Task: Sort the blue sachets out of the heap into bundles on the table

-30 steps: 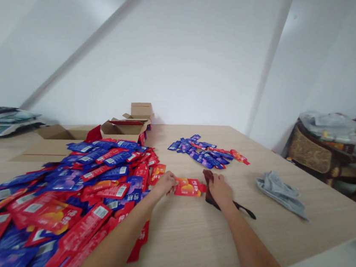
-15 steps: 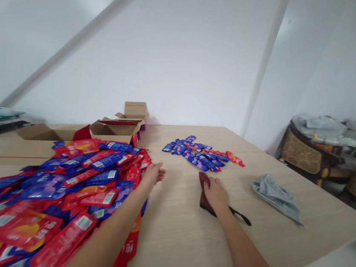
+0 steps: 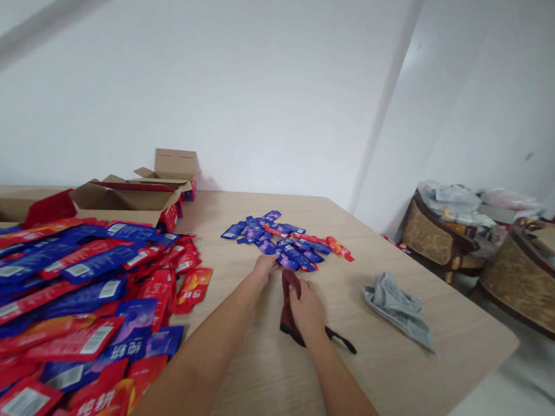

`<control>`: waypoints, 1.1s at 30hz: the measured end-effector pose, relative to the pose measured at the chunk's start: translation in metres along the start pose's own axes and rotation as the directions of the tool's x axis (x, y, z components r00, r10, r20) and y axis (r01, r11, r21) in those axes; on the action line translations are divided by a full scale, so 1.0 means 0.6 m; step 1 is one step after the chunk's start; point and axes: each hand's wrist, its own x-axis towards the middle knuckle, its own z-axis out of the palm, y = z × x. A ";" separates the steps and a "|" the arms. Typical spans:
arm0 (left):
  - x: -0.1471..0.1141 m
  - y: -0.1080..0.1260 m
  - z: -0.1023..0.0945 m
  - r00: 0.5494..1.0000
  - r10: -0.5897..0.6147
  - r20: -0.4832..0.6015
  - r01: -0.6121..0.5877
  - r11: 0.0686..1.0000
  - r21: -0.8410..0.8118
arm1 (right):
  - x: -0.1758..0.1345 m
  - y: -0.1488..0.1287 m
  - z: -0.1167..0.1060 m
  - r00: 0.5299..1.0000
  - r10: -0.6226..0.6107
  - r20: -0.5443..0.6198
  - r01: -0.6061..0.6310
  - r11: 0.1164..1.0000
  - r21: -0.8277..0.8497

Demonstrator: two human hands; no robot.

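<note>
On the wooden table (image 3: 258,379) ahead of me, my right hand (image 3: 307,308) lies flat on a dark red pouch (image 3: 289,303), fingers loosely together and pressing it down; a black strap (image 3: 342,340) trails out from under my wrist to the right. My left hand (image 3: 264,268) reaches just past the pouch's far left corner, its fingertips at the near edge of the small pile of blue and red sachets (image 3: 286,242); whether it pinches one, I cannot tell. At my near left spreads the big heap of red and blue sachets (image 3: 62,290), printed with white Chinese characters and barcode labels too small to read. Beyond it stand open cardboard boxes (image 3: 133,195). To the right lies a crumpled grey cloth (image 3: 396,307).
</note>
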 end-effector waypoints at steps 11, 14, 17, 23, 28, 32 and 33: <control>-0.262 -0.049 -0.121 0.997 -0.080 0.001 0.080 0.991 -0.111 | -0.013 -0.005 -0.014 0.998 0.015 -0.057 -0.011 0.997 0.076; -0.309 -0.032 -0.151 0.972 -0.212 0.102 0.213 0.977 0.007 | -0.032 -0.019 -0.019 0.996 -0.067 -0.053 0.070 0.996 0.061; -0.313 -0.019 -0.185 0.976 -0.219 0.003 0.209 0.936 0.282 | -0.053 -0.039 -0.014 0.979 -0.199 0.044 0.199 0.980 -0.017; -0.272 -0.011 -0.222 0.953 0.083 -0.291 0.159 0.681 0.715 | -0.065 -0.062 0.004 0.954 -0.267 0.134 0.287 0.943 -0.167; -0.264 -0.011 -0.173 0.979 -0.050 -0.199 0.178 0.686 0.705 | -0.060 -0.050 -0.004 0.961 -0.242 0.130 0.263 0.949 -0.175; -0.274 -0.031 -0.131 0.991 -0.069 -0.117 0.129 0.747 0.653 | -0.072 -0.043 -0.021 0.961 -0.269 0.059 0.274 0.953 -0.126; -0.277 -0.037 -0.125 0.993 -0.068 -0.099 0.116 0.763 0.636 | -0.079 -0.047 -0.023 0.947 -0.316 0.053 0.320 0.942 -0.103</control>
